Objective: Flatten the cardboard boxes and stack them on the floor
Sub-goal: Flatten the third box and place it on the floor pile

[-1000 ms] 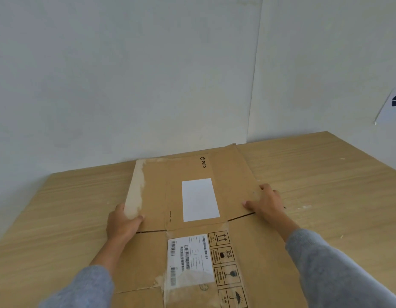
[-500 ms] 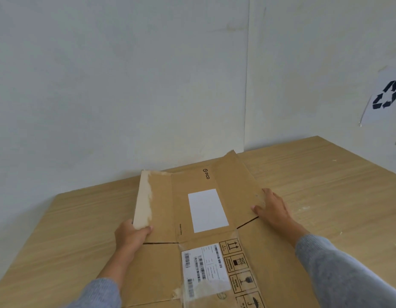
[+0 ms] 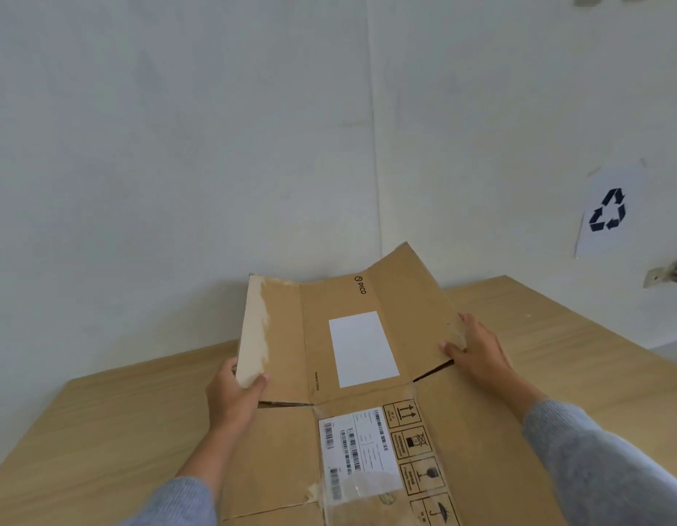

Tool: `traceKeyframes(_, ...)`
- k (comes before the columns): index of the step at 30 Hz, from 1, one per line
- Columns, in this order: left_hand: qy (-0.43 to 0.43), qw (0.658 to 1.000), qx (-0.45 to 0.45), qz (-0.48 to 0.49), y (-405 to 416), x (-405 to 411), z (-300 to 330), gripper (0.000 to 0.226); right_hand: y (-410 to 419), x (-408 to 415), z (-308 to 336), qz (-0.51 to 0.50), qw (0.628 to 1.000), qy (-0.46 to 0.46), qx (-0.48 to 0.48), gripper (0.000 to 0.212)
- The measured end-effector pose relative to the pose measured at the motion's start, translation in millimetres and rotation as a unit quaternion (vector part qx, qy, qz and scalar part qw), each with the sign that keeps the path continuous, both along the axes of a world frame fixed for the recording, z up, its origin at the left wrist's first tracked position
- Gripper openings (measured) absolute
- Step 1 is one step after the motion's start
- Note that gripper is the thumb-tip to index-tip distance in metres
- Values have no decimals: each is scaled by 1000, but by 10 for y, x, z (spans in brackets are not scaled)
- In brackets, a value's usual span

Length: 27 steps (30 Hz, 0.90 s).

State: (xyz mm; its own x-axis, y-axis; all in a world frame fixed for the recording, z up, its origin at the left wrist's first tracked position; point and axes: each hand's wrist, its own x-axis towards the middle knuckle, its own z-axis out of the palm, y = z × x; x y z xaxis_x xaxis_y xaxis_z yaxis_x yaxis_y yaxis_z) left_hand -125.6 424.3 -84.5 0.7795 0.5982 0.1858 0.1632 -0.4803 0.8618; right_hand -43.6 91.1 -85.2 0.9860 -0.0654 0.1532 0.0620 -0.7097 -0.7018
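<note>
A flattened brown cardboard box [image 3: 291, 442] lies on the wooden floor [image 3: 101, 430] in front of me, with a barcode label and handling symbols on its near panel. Its far flaps [image 3: 336, 298], marked PICO with a blank white label, are lifted off the floor and tilt up toward the wall. My left hand [image 3: 234, 396] grips the left flap's near corner, thumb on top. My right hand [image 3: 477, 347] holds the right flap's outer edge, fingers behind it.
The box sits in a room corner where two white walls [image 3: 177, 165] meet. A paper sheet with a recycling symbol [image 3: 608, 210] is taped to the right wall, and a small fitting [image 3: 667, 277] sits below it.
Both hands have lifted the far flaps from lying flat on the floor to tilting upward. The camera view has tipped up, showing more wall and the recycling sign.
</note>
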Motion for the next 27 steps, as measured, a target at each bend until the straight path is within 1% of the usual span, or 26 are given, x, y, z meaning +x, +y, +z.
traceKeyframes(7, -49, 998, 24, -4, -1392, 407, 306, 48, -1405, 268, 399, -18, 999, -42, 6, 55)
traceKeyframes(11, -62, 998, 18, 24, -2292, 573, 408, 50, -2253, 404, 584, -20, 998, -45, -37, 58)
traceKeyframes(17, -66, 997, 5, 26, -3420, 948, 560, 49, -3308, 814, 841, -24, 996, -54, -60, 53)
traceKeyframes(21, -67, 997, 3, 28, -3961, 1330, 599, 49, -3853, 1108, 832, -29, 997, -58, -42, 54)
traceKeyframes(27, -55, 998, 2, -9, -4854, 1840, 563, 43, -4642, 1481, 705, -54, 995, -63, -45, 50)
